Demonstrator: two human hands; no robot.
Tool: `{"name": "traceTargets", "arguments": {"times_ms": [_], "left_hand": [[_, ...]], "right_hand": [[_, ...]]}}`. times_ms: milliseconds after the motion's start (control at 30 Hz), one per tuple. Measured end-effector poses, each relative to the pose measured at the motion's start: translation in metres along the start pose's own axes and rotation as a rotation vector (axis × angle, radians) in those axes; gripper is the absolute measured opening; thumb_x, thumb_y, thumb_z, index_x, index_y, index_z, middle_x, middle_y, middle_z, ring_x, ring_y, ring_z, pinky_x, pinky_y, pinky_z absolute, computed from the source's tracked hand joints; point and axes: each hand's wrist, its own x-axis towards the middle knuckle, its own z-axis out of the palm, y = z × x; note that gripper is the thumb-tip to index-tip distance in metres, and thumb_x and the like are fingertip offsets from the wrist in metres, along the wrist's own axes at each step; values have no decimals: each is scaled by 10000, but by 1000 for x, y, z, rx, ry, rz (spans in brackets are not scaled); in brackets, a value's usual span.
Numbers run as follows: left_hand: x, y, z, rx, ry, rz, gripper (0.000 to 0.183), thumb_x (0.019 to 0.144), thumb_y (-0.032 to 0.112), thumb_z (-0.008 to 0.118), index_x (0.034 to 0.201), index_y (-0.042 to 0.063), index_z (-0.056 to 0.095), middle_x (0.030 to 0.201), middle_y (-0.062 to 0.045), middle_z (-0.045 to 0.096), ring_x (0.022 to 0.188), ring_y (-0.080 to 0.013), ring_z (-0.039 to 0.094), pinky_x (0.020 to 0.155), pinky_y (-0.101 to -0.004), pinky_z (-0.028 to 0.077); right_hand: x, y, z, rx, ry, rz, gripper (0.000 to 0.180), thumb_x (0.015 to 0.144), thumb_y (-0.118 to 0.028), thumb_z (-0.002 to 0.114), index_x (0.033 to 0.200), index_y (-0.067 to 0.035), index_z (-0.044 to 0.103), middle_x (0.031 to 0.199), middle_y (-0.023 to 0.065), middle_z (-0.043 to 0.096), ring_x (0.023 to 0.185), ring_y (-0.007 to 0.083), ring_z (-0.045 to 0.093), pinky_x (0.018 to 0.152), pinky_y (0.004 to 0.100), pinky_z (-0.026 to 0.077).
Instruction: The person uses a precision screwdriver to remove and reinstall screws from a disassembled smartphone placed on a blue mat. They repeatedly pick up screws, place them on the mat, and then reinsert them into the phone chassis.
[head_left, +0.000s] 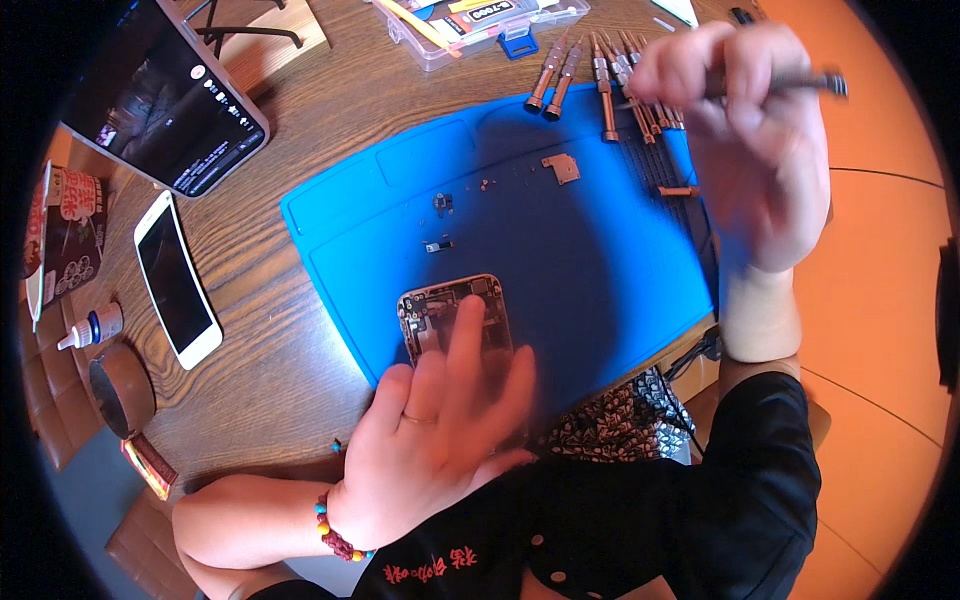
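Observation:
An opened smartphone body with its inner parts showing lies near the lower left of a blue repair mat. Over it my left hand is spread, the index fingertip at the phone's upper part; the palm hides the lower part. Raised above the mat's right side, my right hand grips a dark, thin tool, probably a screwdriver, blurred. Small removed parts rest on the mat: a metal shield plate, a dark component, a small flat part and tiny screws.
Several precision screwdrivers lie across the mat's top edge, below a clear plastic box. To the left are a white smartphone, a propped tablet or phone, a small dropper bottle and a round brown container.

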Motion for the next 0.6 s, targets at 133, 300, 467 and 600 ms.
{"name": "traceTargets", "arguments": {"times_ms": [133, 300, 467, 600], "left_hand": [[1, 3, 3, 52, 5, -10, 778, 750, 724, 694, 1394, 294, 625, 1527, -270, 502, 1077, -283, 569, 889, -366, 444], [0, 7, 11, 110, 107, -34, 661, 834, 672, 652, 1375, 293, 627, 1499, -164, 560, 1061, -232, 562, 876, -352, 443], [-3, 2, 24, 246, 363, 255, 326, 982, 315, 559, 1286, 253, 659, 1253, -11, 645, 994, -170, 508, 789, -306, 429], [-7, 1, 24, 195, 354, 520, 297, 971, 270, 550, 1238, 208, 663, 1150, -11, 628, 979, -170, 497, 759, -309, 430]], "right_hand": [[-7, -7, 4, -816, -173, -1, 240, 647, 92, 494, 835, 7, 616, 799, 142, 585, 768, 229, 534, 723, 347, 443], [-21, 11, -10, -1218, -439, 22, 349, 751, 31, 744, 1092, -43, 743, 808, 86, 625, 691, 240, 558, 707, 348, 443], [-22, 19, -9, -1191, -494, 15, 328, 743, -8, 834, 1058, -61, 764, 807, 68, 634, 685, 223, 572, 743, 345, 448], [-21, 19, -2, -1182, -456, 101, 312, 753, 2, 806, 1052, -62, 744, 835, 60, 654, 734, 210, 581, 804, 333, 475]]}}
